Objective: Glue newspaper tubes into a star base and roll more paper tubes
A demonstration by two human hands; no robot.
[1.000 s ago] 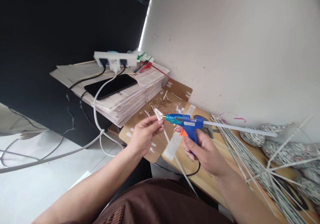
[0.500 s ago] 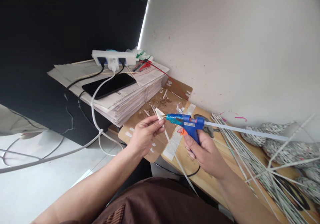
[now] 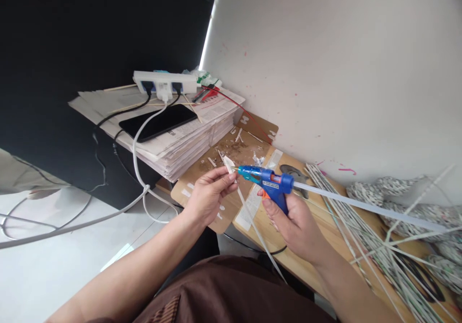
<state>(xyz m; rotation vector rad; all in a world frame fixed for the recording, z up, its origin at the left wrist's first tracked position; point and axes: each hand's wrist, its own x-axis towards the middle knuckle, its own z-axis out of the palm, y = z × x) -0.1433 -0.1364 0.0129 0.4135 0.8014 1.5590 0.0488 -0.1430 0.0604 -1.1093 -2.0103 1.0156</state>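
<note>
Between its thumb and fingers my left hand (image 3: 211, 193) pinches a thin white paper strip (image 3: 253, 224), whose flat pointed tip sticks up past the fingers and whose long tail hangs down to the right. My right hand (image 3: 292, 219) is wrapped round the handle of a blue glue gun (image 3: 276, 183). A long translucent glue stick (image 3: 342, 200) comes out of the gun's back end. The gun's nozzle points left and is at the strip's tip; whether they touch I cannot tell.
Left, a newspaper stack (image 3: 195, 145) bears a power strip (image 3: 166, 83) and a black phone (image 3: 159, 123). Paper scraps lie on brown cardboard (image 3: 202, 169). Rolled paper sticks (image 3: 346, 222) and woven paper pieces (image 3: 407, 210) lie right. Cables hang at the left.
The glue gun has tilted, its back end lower and its glue stick sloping down more steeply to the right. My right hand has shifted slightly with it. My left hand has hardly moved.
</note>
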